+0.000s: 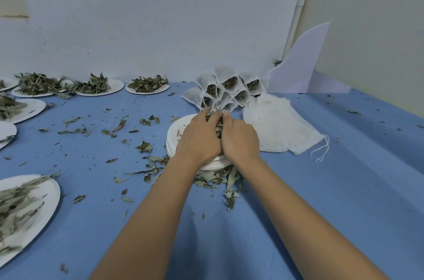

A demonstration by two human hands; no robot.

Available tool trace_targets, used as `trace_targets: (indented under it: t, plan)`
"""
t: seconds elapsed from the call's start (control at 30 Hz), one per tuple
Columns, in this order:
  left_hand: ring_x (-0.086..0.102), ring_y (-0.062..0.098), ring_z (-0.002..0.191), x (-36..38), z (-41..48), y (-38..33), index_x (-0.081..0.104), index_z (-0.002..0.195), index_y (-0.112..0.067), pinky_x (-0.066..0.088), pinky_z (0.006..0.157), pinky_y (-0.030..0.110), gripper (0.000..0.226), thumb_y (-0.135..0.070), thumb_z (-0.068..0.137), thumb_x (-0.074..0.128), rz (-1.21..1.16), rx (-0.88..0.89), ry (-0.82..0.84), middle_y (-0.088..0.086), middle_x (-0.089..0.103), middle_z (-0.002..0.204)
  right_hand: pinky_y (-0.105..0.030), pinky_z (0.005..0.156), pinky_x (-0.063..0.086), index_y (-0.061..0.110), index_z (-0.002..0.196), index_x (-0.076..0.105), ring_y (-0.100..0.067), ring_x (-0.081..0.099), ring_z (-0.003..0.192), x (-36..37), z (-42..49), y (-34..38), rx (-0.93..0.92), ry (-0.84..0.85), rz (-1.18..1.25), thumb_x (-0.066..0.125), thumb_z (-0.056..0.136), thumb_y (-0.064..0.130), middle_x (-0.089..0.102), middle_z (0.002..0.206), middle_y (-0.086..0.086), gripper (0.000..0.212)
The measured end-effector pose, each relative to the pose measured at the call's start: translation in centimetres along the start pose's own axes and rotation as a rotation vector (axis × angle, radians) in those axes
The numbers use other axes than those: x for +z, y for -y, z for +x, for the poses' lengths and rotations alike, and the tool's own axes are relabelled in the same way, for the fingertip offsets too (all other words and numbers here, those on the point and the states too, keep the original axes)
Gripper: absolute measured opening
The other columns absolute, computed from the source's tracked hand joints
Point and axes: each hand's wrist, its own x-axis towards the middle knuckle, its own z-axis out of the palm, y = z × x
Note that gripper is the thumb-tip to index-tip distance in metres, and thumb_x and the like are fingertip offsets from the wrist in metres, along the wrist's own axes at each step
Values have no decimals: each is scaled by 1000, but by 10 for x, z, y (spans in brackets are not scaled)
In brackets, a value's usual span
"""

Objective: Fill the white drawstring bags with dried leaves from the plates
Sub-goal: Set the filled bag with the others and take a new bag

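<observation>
At the near left of the blue table (344, 188), a white plate (51, 188) heaped with pale dried leaves was seen. Loose leaves (213, 177) were scattered just before a stack of plates (172, 140) in the middle. Over this stack the left hand (199, 140) and the right hand (241, 141) were brought side by side, touching. The fingers of both were curled down and closed on a clump of leaves (216, 127) held between them. Whether a bag was held under the palms could not be told. Just right of the stack a pile of flat empty bags (275, 128) was laid. Behind the hands the filled bags (229, 88) were stacked, mouths open toward the camera. Farther left, by the wall, more plates of leaves (146, 86) were lined up — and a white sheet (298, 68) was leaned in the corner.
</observation>
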Motion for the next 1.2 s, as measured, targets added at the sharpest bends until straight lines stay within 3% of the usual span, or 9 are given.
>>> trace_targets:
  t: [0.17,0.3,0.4,0.53,0.63,0.77,0.9,1.0,1.2]
  plan:
    - [42,29,119,-1,2,-1,42,132,-8,36,97,35,42,-18,92,54,-18,-16,-8,12,43,132,-31,65,32,17,51,38,-15,44,57,1,2,0,37,1,162,26,103,37,44,54,2,57]
    - [43,29,115,0,8,-2,44,126,-7,37,94,38,37,-27,97,51,15,-57,16,13,46,126,-31,53,29,13,47,35,-15,40,50,-4,-1,-7,102,-26,325,35,102,35,42,48,1,59]
    - [42,31,114,-1,11,-3,43,124,-6,37,92,38,35,-29,98,48,83,-66,38,15,45,126,-37,66,38,1,66,61,-24,54,64,-9,-4,-7,100,-36,395,34,102,35,61,64,-10,56]
    - [38,28,122,-5,12,-4,46,126,-13,35,97,38,46,-45,93,51,85,-68,12,10,42,132,-32,58,26,17,57,37,-14,38,55,-19,2,-20,55,-80,303,36,101,24,41,55,3,45]
    - [35,24,128,-8,13,-8,49,125,-22,30,107,45,57,-55,81,62,64,-77,-35,3,40,138,-32,74,36,9,91,65,-26,56,92,-27,12,-36,42,-138,44,40,96,15,64,93,-7,26]
    - [25,22,139,-12,12,-16,42,135,-37,12,114,55,76,-73,70,58,106,-78,-45,-3,34,148,-39,100,36,4,120,57,-28,38,130,-34,19,-55,37,55,-354,50,90,25,54,126,-11,38]
    - [30,19,139,-14,13,-24,45,137,-38,6,114,56,69,-76,79,44,103,-77,-118,-5,39,147,-32,71,37,7,96,56,-29,52,102,-32,15,-66,86,128,-371,49,93,31,56,108,-11,25]
    - [47,19,124,-16,12,-33,55,130,-28,20,114,50,51,-60,93,39,2,-75,-242,-2,54,135,-31,68,35,4,109,60,-29,54,101,-33,13,-71,50,80,-458,39,101,23,60,108,-13,29]
    - [55,10,91,-13,15,-56,66,107,-13,39,74,22,26,-22,98,43,-372,-25,-428,-4,65,101,-33,56,37,3,81,65,-29,55,75,-34,14,-78,59,-71,-334,43,98,17,65,79,-13,30]
